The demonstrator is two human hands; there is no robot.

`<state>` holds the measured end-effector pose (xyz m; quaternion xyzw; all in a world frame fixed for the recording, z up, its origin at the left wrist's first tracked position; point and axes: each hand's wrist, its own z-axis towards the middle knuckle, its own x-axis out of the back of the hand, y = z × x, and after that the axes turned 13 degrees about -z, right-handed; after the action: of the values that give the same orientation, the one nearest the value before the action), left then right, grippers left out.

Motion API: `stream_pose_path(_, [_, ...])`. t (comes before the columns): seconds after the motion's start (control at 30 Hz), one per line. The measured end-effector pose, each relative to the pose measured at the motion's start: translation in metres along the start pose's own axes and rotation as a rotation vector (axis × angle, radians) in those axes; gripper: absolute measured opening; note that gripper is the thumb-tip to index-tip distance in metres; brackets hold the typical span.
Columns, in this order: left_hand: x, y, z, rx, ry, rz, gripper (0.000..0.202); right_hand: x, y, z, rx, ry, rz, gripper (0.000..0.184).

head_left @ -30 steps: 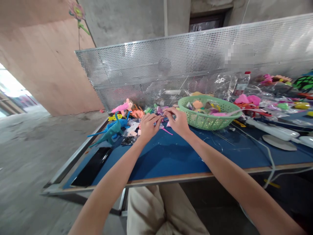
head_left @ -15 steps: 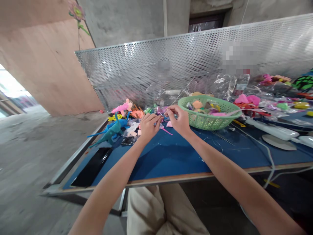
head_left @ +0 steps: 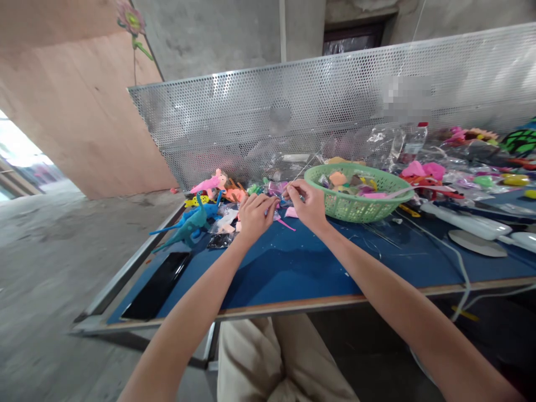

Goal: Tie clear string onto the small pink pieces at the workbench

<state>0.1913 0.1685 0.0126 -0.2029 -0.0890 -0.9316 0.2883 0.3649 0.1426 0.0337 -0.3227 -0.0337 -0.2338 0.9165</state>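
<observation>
My left hand (head_left: 253,214) is curled over the blue table top (head_left: 293,262), its fingers pinched on a small pink and blue piece that I cannot make out. My right hand (head_left: 307,204) is closed just right of it, thumb and fingers pinched on a thin pale strand or small bit near the left hand's fingertips. A pink scrap (head_left: 288,220) lies on the table between the two hands. The green plastic basket (head_left: 355,196) with small coloured toys stands right beside my right hand.
Blue dinosaur toys (head_left: 190,222), a pink toy (head_left: 209,181) and small plastic bags lie at the left. A black phone (head_left: 157,285) lies near the left edge. A perforated metal screen (head_left: 335,106) backs the table. A white tool (head_left: 469,223) with a cable and more toys lie at the right.
My right hand has shifted slightly, its fingers working at the small piece. My left hand has hardly moved.
</observation>
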Motion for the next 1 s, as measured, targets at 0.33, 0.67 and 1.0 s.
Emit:
stream_pose_path(0.33, [-0.0025,-0.0003,0.0008,-0.044,0.08,-0.01,0.021,-0.0022,0.0003,-0.0005,0.118,0.036,-0.061,0.023])
stream_pose_path(0.67, [-0.0037,0.0032,0.0014,-0.009,0.101,-0.023,0.023,-0.0033,0.0001,-0.0018,0.16,0.088,-0.117,0.017])
stream_pose_path(1.0, [-0.004,0.0072,0.0024,0.042,0.104,-0.098,0.022,-0.0041,0.0005,-0.0023,0.252,0.108,-0.215,0.016])
